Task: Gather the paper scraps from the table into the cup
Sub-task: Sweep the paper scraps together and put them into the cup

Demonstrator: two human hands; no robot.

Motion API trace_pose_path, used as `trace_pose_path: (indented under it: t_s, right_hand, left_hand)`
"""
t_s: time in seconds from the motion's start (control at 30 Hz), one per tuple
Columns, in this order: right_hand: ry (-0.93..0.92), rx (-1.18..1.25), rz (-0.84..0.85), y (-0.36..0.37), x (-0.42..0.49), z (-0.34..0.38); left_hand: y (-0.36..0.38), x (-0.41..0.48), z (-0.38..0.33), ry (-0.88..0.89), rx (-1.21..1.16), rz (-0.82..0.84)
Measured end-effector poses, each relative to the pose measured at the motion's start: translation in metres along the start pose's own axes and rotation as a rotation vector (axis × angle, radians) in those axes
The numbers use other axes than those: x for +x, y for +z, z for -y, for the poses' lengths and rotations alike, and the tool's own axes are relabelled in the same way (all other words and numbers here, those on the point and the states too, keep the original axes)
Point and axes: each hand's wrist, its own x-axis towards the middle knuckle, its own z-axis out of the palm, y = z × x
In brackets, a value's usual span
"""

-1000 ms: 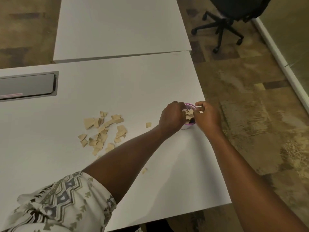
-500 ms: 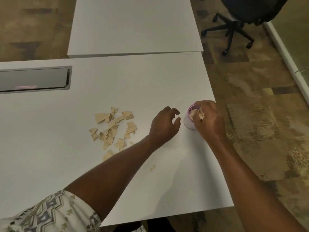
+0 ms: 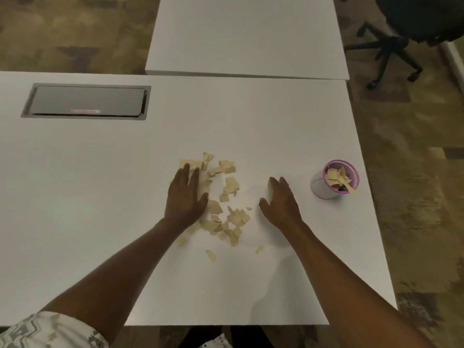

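A loose pile of tan paper scraps (image 3: pixel 226 197) lies in the middle of the white table (image 3: pixel 100 222). My left hand (image 3: pixel 187 194) rests flat on the pile's left edge, fingers spread, covering some scraps. My right hand (image 3: pixel 281 199) is open on the table just right of the pile, holding nothing. A small white cup with a pink rim (image 3: pixel 334 179) stands near the table's right edge, apart from both hands, with several scraps inside and one poking over the rim. Two stray scraps (image 3: pixel 211 254) lie nearer me.
A grey recessed cable hatch (image 3: pixel 86 101) sits in the table at the back left. A second white table (image 3: pixel 248 36) adjoins behind. A black office chair (image 3: pixel 401 26) stands on the patterned carpet at the back right. The table's right edge runs close to the cup.
Both hands left the cup and moved left to the scrap pile; the right hand let go of the scraps into the cup. The view shifted right.
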Motion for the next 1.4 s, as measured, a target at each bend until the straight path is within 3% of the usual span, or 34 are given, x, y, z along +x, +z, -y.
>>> trace_pose_path:
  t_s: [0.23,0.4,0.53,0.67,0.77,1.0,1.2,1.4]
  right_hand:
    - [-0.154,-0.094,0.106,0.043,-0.014,0.042]
    - [-0.376,-0.184,-0.051,0.038,0.014,0.090]
    - [-0.446,-0.266,0.085,0.035,0.055,0.128]
    - [-0.456,-0.392,0.254,0.041,0.082,0.149]
    - [-0.455,-0.506,0.331,0.041,0.086,0.148]
    - [-0.460,-0.554,0.424,0.039,0.056,0.122]
    - [-0.483,-0.619,0.371,0.047,0.021,0.093]
    - [-0.482,-0.477,0.254,0.056,0.007,0.087]
  left_hand:
    - [0.006,-0.004,0.037,-0.007,-0.055,0.118]
    - [-0.002,0.012,0.035,0.072,-0.042,0.070]
    - [-0.013,0.037,0.036,0.075,0.011,0.110]
    - [-0.018,0.053,0.044,0.107,0.053,0.256]
    - [-0.017,0.052,0.050,0.136,0.089,0.344]
    - [-0.005,0.018,0.050,0.223,0.143,0.348]
    - [0.005,-0.011,0.044,0.269,0.210,0.345]
    - [0.011,-0.024,0.043,0.281,0.183,0.360]
